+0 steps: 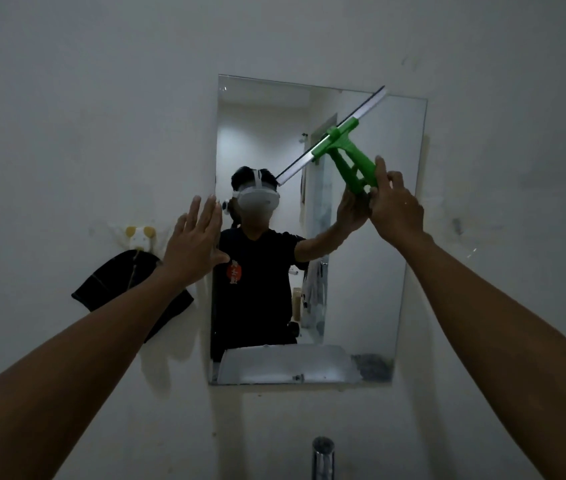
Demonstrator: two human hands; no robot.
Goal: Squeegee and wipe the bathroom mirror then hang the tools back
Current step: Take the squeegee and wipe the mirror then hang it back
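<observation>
A frameless rectangular mirror [371, 271] hangs on the white wall. My right hand [395, 206] grips the bottom of a green squeegee [347, 150] by its handle. The metal blade runs diagonally, tilted up to the right, against the upper half of the glass, its tip at the mirror's top edge. My left hand [194, 244] is flat with fingers spread, resting on the wall at the mirror's left edge. A dark cloth [118, 282] hangs on a yellow and white wall hook [140, 237] to the left of the mirror.
A chrome tap [323, 457] rises at the bottom centre below the mirror. The mirror reflects a person in a black shirt, a doorway and the white basin. The wall around is bare, marked plaster.
</observation>
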